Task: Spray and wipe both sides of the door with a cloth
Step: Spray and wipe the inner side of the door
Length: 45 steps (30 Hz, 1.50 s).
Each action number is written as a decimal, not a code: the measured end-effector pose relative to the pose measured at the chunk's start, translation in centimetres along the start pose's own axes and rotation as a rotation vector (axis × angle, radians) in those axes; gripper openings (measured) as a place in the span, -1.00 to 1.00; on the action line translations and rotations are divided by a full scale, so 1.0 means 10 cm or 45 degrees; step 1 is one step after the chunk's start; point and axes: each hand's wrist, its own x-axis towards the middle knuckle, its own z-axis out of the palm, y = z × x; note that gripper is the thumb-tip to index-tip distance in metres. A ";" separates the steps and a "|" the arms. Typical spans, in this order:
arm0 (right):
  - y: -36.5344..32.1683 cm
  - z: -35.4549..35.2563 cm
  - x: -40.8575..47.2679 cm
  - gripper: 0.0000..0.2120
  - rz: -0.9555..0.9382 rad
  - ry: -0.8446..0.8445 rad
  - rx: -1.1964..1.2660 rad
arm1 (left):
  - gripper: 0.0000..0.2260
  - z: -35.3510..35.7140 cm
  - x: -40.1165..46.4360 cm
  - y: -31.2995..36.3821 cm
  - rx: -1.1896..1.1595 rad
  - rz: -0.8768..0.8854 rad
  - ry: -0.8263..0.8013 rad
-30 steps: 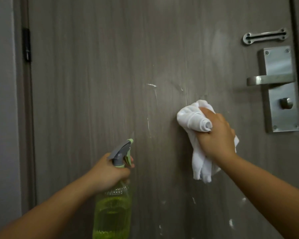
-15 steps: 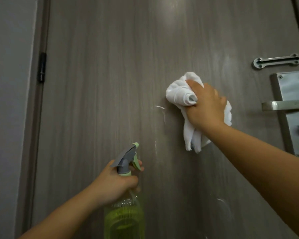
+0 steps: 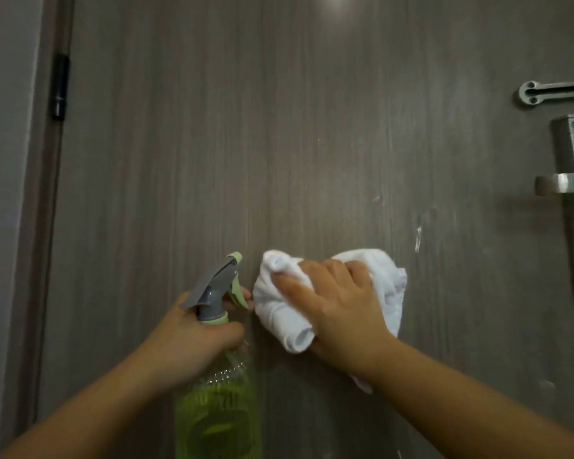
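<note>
Both hands are busy at the door [image 3: 312, 127]: right hand [image 3: 342, 313] presses a bunched white cloth [image 3: 279, 306] flat against the wood, fingers curled over it, well left of the lever handle [image 3: 564, 185]. Left hand [image 3: 193, 339] grips the neck of the green spray bottle [image 3: 217, 415], just left of the cloth, one finger on the trigger.

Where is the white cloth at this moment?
In the head view, the white cloth is pressed on the door under the right hand, right of the spray bottle.
</note>
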 end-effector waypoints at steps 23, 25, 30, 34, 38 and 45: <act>-0.48 0.19 0.32 -0.44 0.001 -0.046 0.086 | -0.63 -0.38 -0.18 -0.10 0.100 -0.077 0.054; -0.54 0.18 0.07 -0.41 -0.085 -0.145 0.098 | -0.62 -0.38 -0.24 -0.08 0.115 -0.062 0.031; -0.58 -0.05 -0.12 -0.47 -0.014 -0.467 0.292 | -0.67 -0.31 -0.33 0.03 0.167 -0.007 -0.090; -0.36 -0.46 -0.02 -0.60 0.460 -0.441 0.551 | -0.67 -0.19 -0.30 0.14 0.250 -0.003 -0.168; 0.09 -0.83 -0.13 -0.81 1.114 -0.238 0.871 | -0.59 0.00 -0.20 0.24 0.281 0.025 -0.270; 0.75 -1.21 -0.45 -0.83 1.684 0.251 1.062 | -0.52 0.53 -0.03 0.44 0.208 0.064 -0.453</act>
